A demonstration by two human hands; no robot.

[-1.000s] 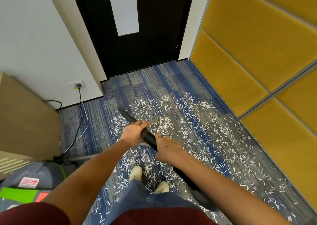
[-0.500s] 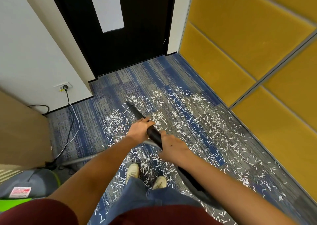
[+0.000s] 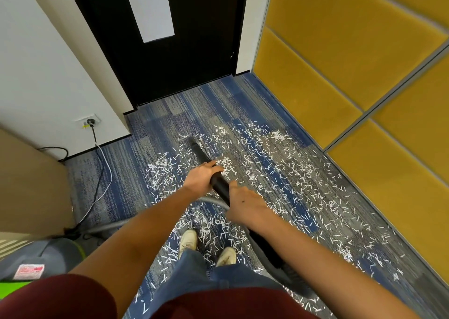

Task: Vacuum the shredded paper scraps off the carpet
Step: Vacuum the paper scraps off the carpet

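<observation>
White shredded paper scraps lie scattered over the blue-grey striped carpet, from in front of the door to my feet. A black vacuum wand slants forward and down, its nozzle tip resting among the scraps at the far left of the patch. My left hand grips the wand further forward. My right hand grips it just behind. A grey hose runs left from the wand to the grey and green vacuum body at the lower left.
A black door closes the space ahead. Yellow padded wall panels run along the right. A wall socket at the left holds a plug, and its cables trail over the carpet. A beige cabinet stands at the left. My shoes stand among scraps.
The nozzle has slid forward and to the right across the scraps, toward the door. Both hands keep their grip on the wand. The view has shifted leftward.
</observation>
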